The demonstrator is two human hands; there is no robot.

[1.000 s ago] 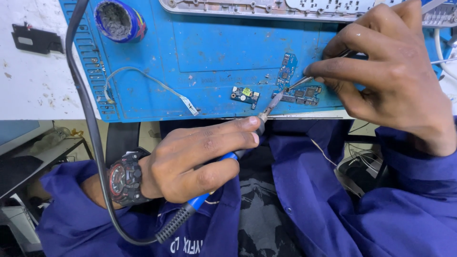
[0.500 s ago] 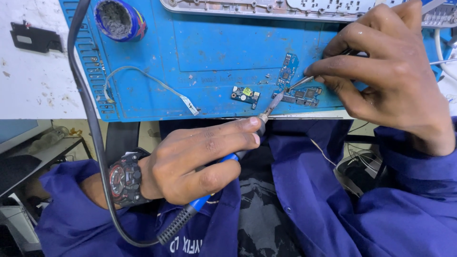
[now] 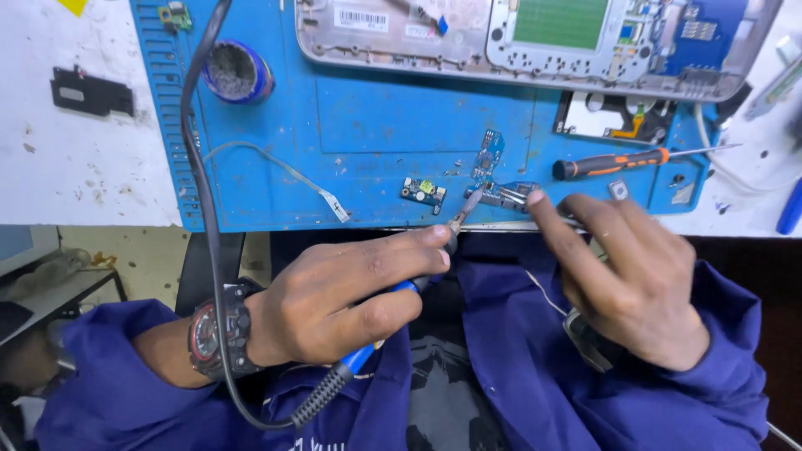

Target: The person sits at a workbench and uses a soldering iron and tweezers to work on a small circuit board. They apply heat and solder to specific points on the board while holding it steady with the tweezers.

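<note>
Flanking the small circuit board: screwdriver, green-chip module.

1 head-worn view, looking steeply down and close over the bench's near edge: blue work mat fills the upper frame, the wearer's lap the lower.

Matt blue rubbery work mat, scuffed; soldering iron with bare metal tip and glossy blue plastic handle; screwdriver, steel shaft; dull cloth sleeves.
</note>
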